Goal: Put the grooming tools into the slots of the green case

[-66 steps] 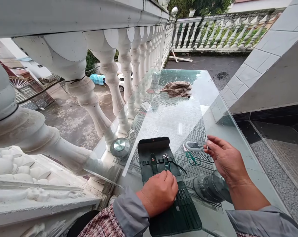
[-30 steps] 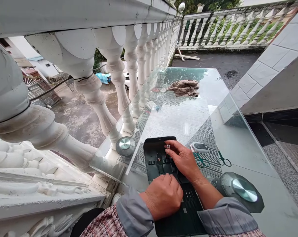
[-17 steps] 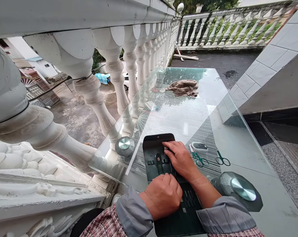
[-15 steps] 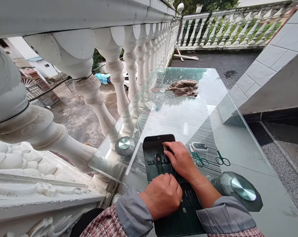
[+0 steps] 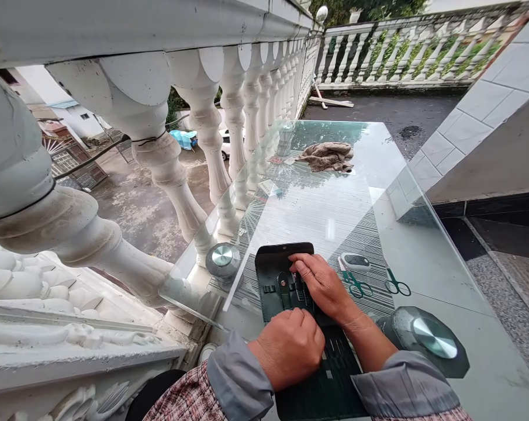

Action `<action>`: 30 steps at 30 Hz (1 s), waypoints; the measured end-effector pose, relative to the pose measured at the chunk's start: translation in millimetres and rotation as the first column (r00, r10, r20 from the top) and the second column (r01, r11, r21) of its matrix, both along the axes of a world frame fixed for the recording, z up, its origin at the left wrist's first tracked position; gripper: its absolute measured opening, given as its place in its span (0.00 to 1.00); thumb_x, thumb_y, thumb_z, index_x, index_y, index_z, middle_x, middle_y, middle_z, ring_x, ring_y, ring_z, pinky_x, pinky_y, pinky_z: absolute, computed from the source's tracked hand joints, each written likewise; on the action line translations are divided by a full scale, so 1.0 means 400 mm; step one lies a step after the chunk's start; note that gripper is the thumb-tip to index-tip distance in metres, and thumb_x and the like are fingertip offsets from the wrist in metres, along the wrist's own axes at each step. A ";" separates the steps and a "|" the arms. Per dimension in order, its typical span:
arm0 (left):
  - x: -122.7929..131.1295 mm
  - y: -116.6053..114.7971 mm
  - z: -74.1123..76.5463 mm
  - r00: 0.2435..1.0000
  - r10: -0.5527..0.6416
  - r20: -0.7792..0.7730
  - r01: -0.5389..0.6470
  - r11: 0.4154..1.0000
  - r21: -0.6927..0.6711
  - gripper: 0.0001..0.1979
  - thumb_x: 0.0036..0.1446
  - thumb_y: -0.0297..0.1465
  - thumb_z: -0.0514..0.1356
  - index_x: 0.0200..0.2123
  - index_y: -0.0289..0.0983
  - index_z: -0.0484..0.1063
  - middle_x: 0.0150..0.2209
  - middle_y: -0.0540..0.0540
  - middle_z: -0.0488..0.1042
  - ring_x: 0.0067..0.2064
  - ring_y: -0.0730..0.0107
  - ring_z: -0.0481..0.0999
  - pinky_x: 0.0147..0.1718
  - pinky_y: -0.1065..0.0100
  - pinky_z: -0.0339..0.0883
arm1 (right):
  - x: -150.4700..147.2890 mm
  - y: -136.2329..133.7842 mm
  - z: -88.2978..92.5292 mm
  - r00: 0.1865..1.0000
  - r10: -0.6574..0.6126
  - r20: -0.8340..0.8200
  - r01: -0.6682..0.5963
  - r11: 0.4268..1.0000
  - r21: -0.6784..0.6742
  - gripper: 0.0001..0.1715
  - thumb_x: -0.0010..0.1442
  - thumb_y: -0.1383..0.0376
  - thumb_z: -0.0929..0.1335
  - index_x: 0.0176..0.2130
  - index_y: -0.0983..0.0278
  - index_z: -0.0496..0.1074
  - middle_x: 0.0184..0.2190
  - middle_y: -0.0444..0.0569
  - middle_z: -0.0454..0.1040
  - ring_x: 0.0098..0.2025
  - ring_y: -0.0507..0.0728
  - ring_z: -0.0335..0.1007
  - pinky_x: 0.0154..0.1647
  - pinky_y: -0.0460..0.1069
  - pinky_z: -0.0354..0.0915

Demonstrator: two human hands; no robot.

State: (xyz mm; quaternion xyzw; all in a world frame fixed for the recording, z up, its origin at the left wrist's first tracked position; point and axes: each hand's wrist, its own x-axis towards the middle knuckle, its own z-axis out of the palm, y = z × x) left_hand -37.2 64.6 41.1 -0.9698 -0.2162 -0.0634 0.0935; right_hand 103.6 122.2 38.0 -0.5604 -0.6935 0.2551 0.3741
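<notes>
A dark manicure case [image 5: 264, 266] lies unfolded on the glass table, its upper flap holding tools under small straps. My right hand [image 5: 323, 289] pinches a silver nail clipper [image 5: 299, 287] on that flap, with thumb and fingertips at its upper end. Beside the clipper, a dark tool with a round rivet [image 5: 283, 283] sits in the flap. My left hand [image 5: 287, 349] is closed in a fist over the case's fold; whatever its fingers grip is hidden beneath them. Thin metal tools [image 5: 333, 346] show in the lower half of the case.
Right of the case lie green-handled scissors [image 5: 396, 283], another green-handled tool [image 5: 357, 286] and a grey-and-white oval object [image 5: 355, 262]. A crumpled brown cloth [image 5: 328, 156] rests farther back on the glass table [image 5: 448, 292]. White balusters [image 5: 176, 187] line the left side.
More of the nail clipper shows below my right fingers, which have shifted slightly. My left hand stays in nearly the same place, and the view has moved a little.
</notes>
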 end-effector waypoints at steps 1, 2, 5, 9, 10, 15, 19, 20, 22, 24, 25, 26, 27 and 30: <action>0.000 0.000 0.001 1.000 0.001 -0.003 -0.001 1.000 -0.002 0.08 0.58 0.22 0.47 0.32 0.32 0.64 0.29 0.43 0.67 0.28 0.65 0.69 0.21 0.66 0.62 | 0.000 -0.001 0.001 1.000 -0.002 -0.010 0.002 1.000 -0.015 0.18 0.64 0.58 0.56 0.43 0.59 0.69 0.33 0.47 0.74 0.41 0.57 0.66 0.45 0.55 0.62; 0.000 0.001 0.001 1.000 0.001 -0.005 -0.001 1.000 -0.004 0.08 0.58 0.22 0.46 0.32 0.33 0.64 0.28 0.43 0.67 0.28 0.65 0.68 0.21 0.66 0.62 | 0.000 -0.001 0.001 1.000 -0.004 -0.015 0.004 1.000 -0.025 0.18 0.64 0.58 0.56 0.43 0.59 0.69 0.33 0.47 0.74 0.40 0.57 0.66 0.45 0.54 0.62; 0.000 0.003 0.001 1.000 -0.004 -0.009 0.004 1.000 -0.013 0.08 0.58 0.22 0.46 0.31 0.33 0.63 0.28 0.44 0.67 0.28 0.65 0.68 0.21 0.66 0.62 | -0.002 -0.002 -0.001 1.000 -0.014 -0.008 0.014 1.000 -0.027 0.18 0.64 0.58 0.56 0.44 0.60 0.68 0.33 0.47 0.74 0.42 0.57 0.66 0.46 0.54 0.62; -0.001 0.006 0.002 1.000 0.004 -0.023 -0.004 0.999 -0.032 0.07 0.58 0.22 0.47 0.31 0.34 0.62 0.29 0.44 0.67 0.28 0.65 0.68 0.21 0.67 0.62 | -0.006 -0.003 -0.004 0.999 -0.003 0.038 0.003 1.000 -0.012 0.18 0.64 0.58 0.55 0.45 0.61 0.68 0.32 0.47 0.73 0.41 0.57 0.65 0.45 0.53 0.61; -0.001 0.006 0.003 1.000 0.008 -0.028 -0.009 0.999 -0.037 0.07 0.58 0.22 0.47 0.31 0.34 0.62 0.29 0.44 0.67 0.28 0.65 0.68 0.21 0.67 0.62 | -0.006 -0.004 -0.004 0.999 0.001 0.047 0.000 1.000 -0.009 0.18 0.64 0.58 0.55 0.45 0.61 0.68 0.32 0.47 0.73 0.41 0.57 0.65 0.45 0.53 0.61; 0.000 0.005 -0.002 1.000 0.020 -0.022 -0.021 0.999 -0.043 0.06 0.58 0.23 0.48 0.31 0.34 0.62 0.29 0.44 0.67 0.29 0.65 0.68 0.21 0.66 0.62 | -0.004 -0.003 -0.002 0.999 -0.005 0.048 0.006 1.000 -0.009 0.17 0.65 0.59 0.55 0.45 0.61 0.68 0.31 0.47 0.73 0.40 0.57 0.64 0.45 0.53 0.61; 0.000 0.004 -0.012 0.999 0.042 0.015 -0.042 0.999 -0.025 0.06 0.58 0.22 0.49 0.31 0.34 0.63 0.28 0.44 0.67 0.29 0.64 0.69 0.22 0.66 0.62 | -0.007 -0.005 0.000 1.000 -0.001 0.026 0.001 1.000 -0.019 0.17 0.64 0.60 0.56 0.44 0.61 0.68 0.30 0.46 0.74 0.40 0.57 0.65 0.44 0.53 0.61; 0.001 0.004 -0.013 0.999 0.043 0.015 -0.042 0.999 -0.021 0.06 0.57 0.22 0.49 0.31 0.34 0.63 0.28 0.44 0.67 0.28 0.64 0.68 0.22 0.66 0.62 | -0.009 -0.007 0.000 1.000 -0.001 0.018 0.001 1.000 -0.016 0.16 0.64 0.60 0.56 0.44 0.61 0.68 0.31 0.46 0.74 0.40 0.57 0.65 0.44 0.53 0.62; 0.002 0.004 -0.014 0.999 0.046 0.010 -0.046 0.999 -0.015 0.05 0.57 0.22 0.49 0.31 0.34 0.62 0.28 0.45 0.67 0.28 0.64 0.68 0.21 0.66 0.62 | -0.011 -0.012 0.004 1.000 -0.015 -0.006 0.015 0.999 0.030 0.16 0.64 0.61 0.57 0.44 0.61 0.68 0.33 0.47 0.74 0.41 0.56 0.66 0.45 0.53 0.62; 0.003 0.004 -0.012 0.999 0.051 0.002 -0.051 0.999 -0.015 0.05 0.57 0.22 0.49 0.31 0.34 0.62 0.28 0.45 0.67 0.28 0.64 0.68 0.21 0.66 0.62 | -0.001 -0.018 0.011 0.998 -0.056 -0.024 0.059 0.990 0.132 0.15 0.63 0.61 0.58 0.43 0.61 0.69 0.37 0.48 0.74 0.43 0.56 0.66 0.47 0.53 0.62; 0.004 0.005 -0.010 0.999 0.050 -0.004 -0.050 0.999 -0.015 0.05 0.57 0.22 0.49 0.31 0.34 0.62 0.29 0.45 0.67 0.28 0.64 0.68 0.21 0.66 0.62 | 0.011 -0.022 0.014 0.995 -0.095 -0.027 0.098 0.977 0.190 0.14 0.62 0.61 0.59 0.43 0.61 0.70 0.38 0.49 0.74 0.43 0.56 0.66 0.47 0.53 0.62; 0.004 0.005 -0.009 0.999 0.047 -0.012 -0.047 0.999 -0.014 0.05 0.57 0.22 0.49 0.31 0.34 0.62 0.29 0.45 0.67 0.29 0.64 0.69 0.21 0.66 0.62 | 0.030 -0.025 0.017 0.989 -0.146 -0.023 0.147 0.959 0.244 0.13 0.62 0.61 0.60 0.42 0.61 0.70 0.38 0.49 0.74 0.43 0.56 0.66 0.48 0.53 0.62; 0.004 0.005 -0.007 0.999 0.043 -0.019 -0.043 0.999 -0.011 0.05 0.57 0.21 0.49 0.32 0.34 0.63 0.29 0.44 0.67 0.29 0.64 0.69 0.22 0.66 0.62 | 0.056 -0.029 0.019 0.978 -0.210 -0.013 0.205 0.938 0.280 0.13 0.61 0.61 0.61 0.41 0.62 0.70 0.38 0.50 0.74 0.42 0.56 0.66 0.47 0.53 0.62; 0.004 0.005 -0.002 0.999 0.026 -0.043 -0.026 1.000 -0.004 0.06 0.58 0.21 0.48 0.32 0.33 0.63 0.30 0.44 0.67 0.30 0.65 0.69 0.24 0.67 0.63 | 0.165 -0.043 0.012 0.893 -0.446 0.058 0.417 0.869 0.265 0.13 0.58 0.59 0.62 0.39 0.62 0.71 0.37 0.51 0.73 0.40 0.57 0.66 0.41 0.53 0.64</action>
